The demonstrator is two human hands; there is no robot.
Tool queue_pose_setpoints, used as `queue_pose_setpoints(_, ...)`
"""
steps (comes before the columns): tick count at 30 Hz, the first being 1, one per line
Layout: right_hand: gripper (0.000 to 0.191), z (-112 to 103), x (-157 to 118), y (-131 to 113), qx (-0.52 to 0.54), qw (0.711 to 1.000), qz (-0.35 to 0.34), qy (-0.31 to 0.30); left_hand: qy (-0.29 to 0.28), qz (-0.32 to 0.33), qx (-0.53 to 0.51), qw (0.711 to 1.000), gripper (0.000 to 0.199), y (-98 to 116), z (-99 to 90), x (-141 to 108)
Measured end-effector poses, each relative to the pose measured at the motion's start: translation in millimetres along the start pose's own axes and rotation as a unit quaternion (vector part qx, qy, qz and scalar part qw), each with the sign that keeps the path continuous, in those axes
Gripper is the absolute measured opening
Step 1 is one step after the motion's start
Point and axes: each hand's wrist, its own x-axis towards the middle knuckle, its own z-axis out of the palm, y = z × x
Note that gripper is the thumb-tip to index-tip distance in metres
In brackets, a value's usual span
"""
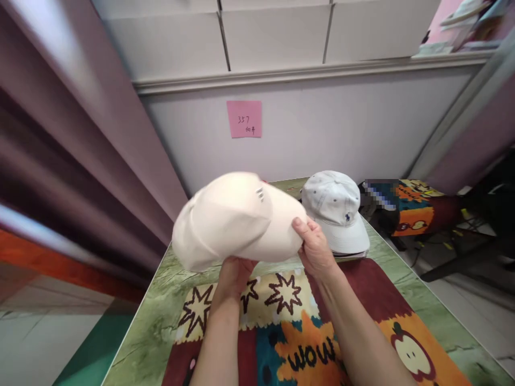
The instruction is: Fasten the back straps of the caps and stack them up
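Observation:
A cream baseball cap [229, 214] is held up above the table, its brim pointing right. My right hand [316, 246] pinches the tip of the brim, thumb on top. Beneath the cap is my left hand [237, 271], most of its fingers hidden by the cap, which rests against it. Behind and to the right, a pale grey-white cap [332, 201] with a small dark logo sits on top of other headwear at the table's back edge. A colourful mat [287, 332] with star shapes, an apple and the word "WOW" lies under my forearms.
The green marbled table [156, 316] meets a pale wall bearing a pink note [244, 119]. White boxes [277, 35] line a ledge above. Purple curtains [80, 107] hang at the left. Another patterned cloth [414, 214] is at the right, beyond the table.

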Motion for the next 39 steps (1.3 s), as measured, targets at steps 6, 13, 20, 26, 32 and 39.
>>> queue_pose_setpoints(6,0.054,-30.7,12.1,-42.6,0.011,0.963,-0.219,0.157,0.124,-0.042,0.077,0.988,0.013,-18.4,-0.3,13.4)
queue_pose_setpoints(13,0.044,-101.8,39.3,-50.4,-0.02,0.904,-0.235,0.355,0.146,-0.01,0.067,0.987,0.012,-19.3,0.2,15.3)
queue_pose_setpoints(20,0.07,-159.5,57.7,-28.2,-0.244,0.826,-0.164,0.481,0.143,-0.014,0.062,0.988,0.013,-19.7,1.1,16.5)
queue_pose_setpoints(26,0.091,-158.4,58.9,-30.0,-0.341,0.767,-0.121,0.53,0.145,-0.023,0.061,0.987,0.015,-17.5,2.0,17.0)
queue_pose_setpoints(32,0.093,-150.9,48.4,-34.6,-0.538,0.63,-0.258,0.497,0.146,-0.024,0.066,0.987,0.016,-17.6,2.5,17.7)
queue_pose_setpoints(39,0.079,-118.5,39.8,-36.5,-0.711,0.548,-0.256,0.359,0.152,-0.024,0.066,0.986,0.017,-17.9,4.8,17.4)
